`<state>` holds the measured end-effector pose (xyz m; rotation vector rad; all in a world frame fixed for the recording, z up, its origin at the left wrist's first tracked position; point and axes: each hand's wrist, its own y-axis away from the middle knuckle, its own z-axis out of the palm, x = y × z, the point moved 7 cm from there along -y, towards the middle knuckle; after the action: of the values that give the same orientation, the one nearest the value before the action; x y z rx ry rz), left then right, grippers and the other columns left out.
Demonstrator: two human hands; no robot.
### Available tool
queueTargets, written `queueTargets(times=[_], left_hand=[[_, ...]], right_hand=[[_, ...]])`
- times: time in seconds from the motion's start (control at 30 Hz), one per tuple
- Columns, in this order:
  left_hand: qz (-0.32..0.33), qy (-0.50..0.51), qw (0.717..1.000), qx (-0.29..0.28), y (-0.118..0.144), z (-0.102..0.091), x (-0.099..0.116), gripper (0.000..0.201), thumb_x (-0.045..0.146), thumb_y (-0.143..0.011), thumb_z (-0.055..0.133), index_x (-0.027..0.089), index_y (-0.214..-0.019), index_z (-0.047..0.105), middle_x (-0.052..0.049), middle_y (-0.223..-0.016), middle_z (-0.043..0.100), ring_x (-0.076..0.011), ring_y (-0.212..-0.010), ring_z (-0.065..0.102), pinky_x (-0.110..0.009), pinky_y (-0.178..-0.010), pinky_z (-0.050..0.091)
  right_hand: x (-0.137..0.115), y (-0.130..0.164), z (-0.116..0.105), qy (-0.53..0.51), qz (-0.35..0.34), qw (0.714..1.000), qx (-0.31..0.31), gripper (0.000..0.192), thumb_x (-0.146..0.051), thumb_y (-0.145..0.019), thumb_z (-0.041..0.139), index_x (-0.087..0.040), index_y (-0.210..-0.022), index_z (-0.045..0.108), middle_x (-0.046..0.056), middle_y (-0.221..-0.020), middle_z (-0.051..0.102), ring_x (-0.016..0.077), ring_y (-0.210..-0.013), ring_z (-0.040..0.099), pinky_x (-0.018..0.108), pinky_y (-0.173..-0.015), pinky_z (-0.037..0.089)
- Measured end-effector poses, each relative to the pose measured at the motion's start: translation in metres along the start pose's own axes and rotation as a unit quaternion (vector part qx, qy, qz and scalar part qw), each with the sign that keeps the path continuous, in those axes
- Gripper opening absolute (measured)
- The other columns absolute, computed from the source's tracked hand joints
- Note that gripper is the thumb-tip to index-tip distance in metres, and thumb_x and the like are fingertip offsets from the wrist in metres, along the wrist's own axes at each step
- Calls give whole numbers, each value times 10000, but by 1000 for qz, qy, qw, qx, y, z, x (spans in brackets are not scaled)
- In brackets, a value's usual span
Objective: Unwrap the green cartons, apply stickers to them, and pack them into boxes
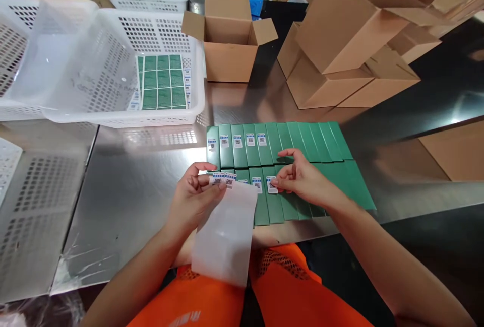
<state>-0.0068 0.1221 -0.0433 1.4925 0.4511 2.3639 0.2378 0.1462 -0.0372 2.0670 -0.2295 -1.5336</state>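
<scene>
Mid-frame, on the surface (132,186): green boxes (302,140) half-labelled; left hand (192,198) grips backing sheet (227,231); right hand (302,178) presses label (271,184). Next judged: peel another, align squarely.

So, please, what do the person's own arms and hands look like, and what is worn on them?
Both arms are bare to the edge of the picture: no sleeves show. The left hand and the right hand wear no gloves, and no rings, watch or bracelet can be seen. The only clothing in view is an orange garment on the lap, with a mesh-like part near the table's edge.
</scene>
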Motion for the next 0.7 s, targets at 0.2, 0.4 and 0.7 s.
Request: queueTargets(times=[0.2,0.4,0.7], left_hand=[[7,5,1000,-1,2,1,4,418,225,-686,873,201,-985,581,-9,-718,755,-142,-619,708,-208,-587,552],[2,13,1000,1,4,3,6,431,231,-668,881,203,-977,581,-8,-703,757,-150,-586,701,-212,-549,545],[-10,2,1000,-8,7,8,4,444,245,-654,878,204,-978,578,-17,-709,763,-144,-577,687,-213,-561,531]], right_hand=[[-4,-1,1,101,1,993,58,593,-259,-715,776,-275,-1104,330,-56,-625,653,224,-614,662,337,-575,486],[-22,3,-9,334,-5,935,115,543,-314,-699,805,-260,-1095,437,-47,-611,638,245,-591,634,333,-511,401],[-69,26,55,180,-283,937,96,153,-359,-857,743,-275,-979,704,12,-869,661,176,-780,631,305,-684,506]])
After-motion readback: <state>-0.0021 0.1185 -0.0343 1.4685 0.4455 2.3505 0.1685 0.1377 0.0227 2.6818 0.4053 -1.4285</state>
